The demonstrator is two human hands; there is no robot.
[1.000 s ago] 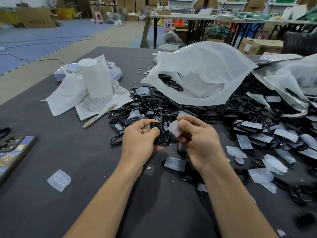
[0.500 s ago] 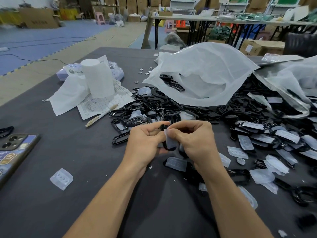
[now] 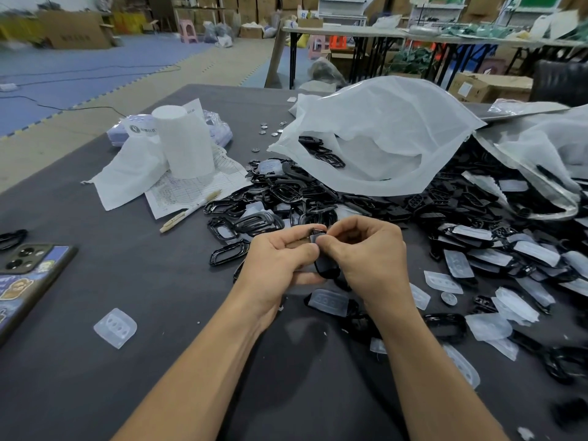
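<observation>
Left hand [image 3: 280,259]: grip clenched round the black key-fob shell [image 3: 326,269], steadying it.
Right hand [image 3: 372,259]: grip pinches the shell's top, likely seating the silicone pad [image 3: 316,239].
Shell: held over mid-worktop [image 3: 127,281], beside the parts pile [image 3: 286,192] for reach.

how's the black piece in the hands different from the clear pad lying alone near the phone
The black piece is opaque and glossy; the clear pad is translucent white with three dimples. The black piece is gripped by the left hand and right hand, which hide much of it; the clear pad lies flat on the table, untouched and fully in view. Both are small, rounded parts.
</observation>
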